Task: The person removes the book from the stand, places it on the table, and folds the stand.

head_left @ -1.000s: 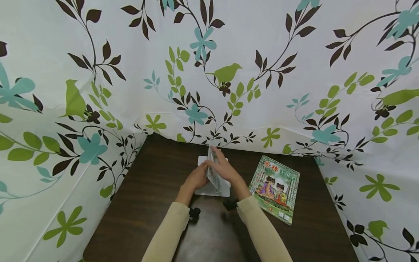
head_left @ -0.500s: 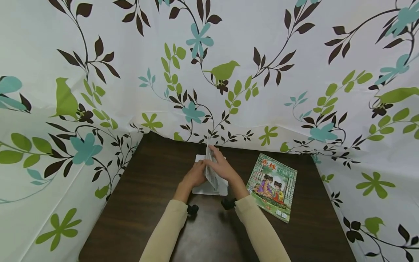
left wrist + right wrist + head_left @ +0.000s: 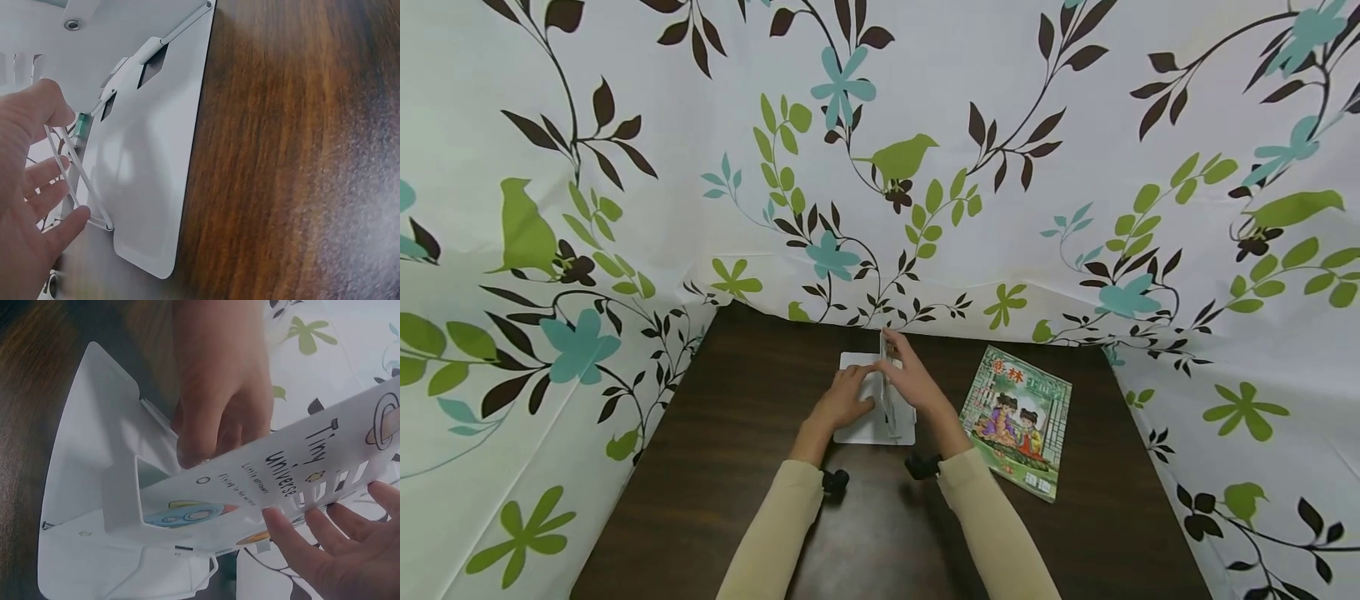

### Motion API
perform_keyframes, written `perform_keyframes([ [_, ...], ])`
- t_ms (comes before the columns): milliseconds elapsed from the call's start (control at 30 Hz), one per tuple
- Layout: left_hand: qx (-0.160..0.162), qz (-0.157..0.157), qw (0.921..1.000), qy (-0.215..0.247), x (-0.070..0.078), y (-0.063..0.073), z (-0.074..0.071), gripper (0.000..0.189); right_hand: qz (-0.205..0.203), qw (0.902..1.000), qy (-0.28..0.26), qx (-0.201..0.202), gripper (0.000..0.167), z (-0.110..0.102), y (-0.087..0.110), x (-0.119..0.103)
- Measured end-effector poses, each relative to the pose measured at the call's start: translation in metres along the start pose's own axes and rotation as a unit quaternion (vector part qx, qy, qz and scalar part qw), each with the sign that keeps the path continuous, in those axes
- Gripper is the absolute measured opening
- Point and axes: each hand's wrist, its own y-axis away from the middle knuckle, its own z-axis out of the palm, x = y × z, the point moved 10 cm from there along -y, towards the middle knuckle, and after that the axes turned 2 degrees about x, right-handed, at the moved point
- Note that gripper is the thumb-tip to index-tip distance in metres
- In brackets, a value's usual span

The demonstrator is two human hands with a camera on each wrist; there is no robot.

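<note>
A white book stand (image 3: 859, 429) sits on the dark wooden table, its flat base down and its panel raised almost edge-on in the head view. The panel (image 3: 250, 472) carries a rocket drawing and the words "Tiny universe". My left hand (image 3: 844, 402) is on the unprinted side. In the left wrist view, its thumb and fingers curl round the thin wire support (image 3: 84, 175) behind the panel. My right hand (image 3: 917, 383) is at the printed side, fingers spread. Their fingertips (image 3: 273, 515) rest along the panel's slotted part.
A green illustrated magazine (image 3: 1018, 423) lies flat on the table (image 3: 715, 467), right of the stand. A white cloth with leaves and birds (image 3: 880, 208) hangs behind and beside the table. Dark wrist straps with small cameras (image 3: 835, 482) sit below the hands.
The stand's panel has tilted further toward edge-on. My left hand has shifted slightly back from it, and its thumb now shows. My right hand stays on the panel. The head view has shifted a little.
</note>
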Motion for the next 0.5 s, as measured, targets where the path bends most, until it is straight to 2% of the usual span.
perform_keyframes([
  [100, -0.007, -0.019, 0.9997, 0.014, 0.006, 0.005, -0.005, 0.066, 0.007, 0.9995, -0.031, 0.007, 0.070, -0.003, 0.001, 0.004],
  [200, -0.001, -0.027, 0.9996, 0.009, 0.006, 0.009, -0.009, 0.065, 0.006, 0.9989, -0.046, 0.005, 0.068, -0.005, 0.002, 0.006],
  [500, 0.009, -0.011, 0.9998, 0.012, 0.009, 0.002, -0.007, 0.064, 0.001, 0.9968, -0.068, 0.043, 0.068, -0.028, 0.008, 0.017],
])
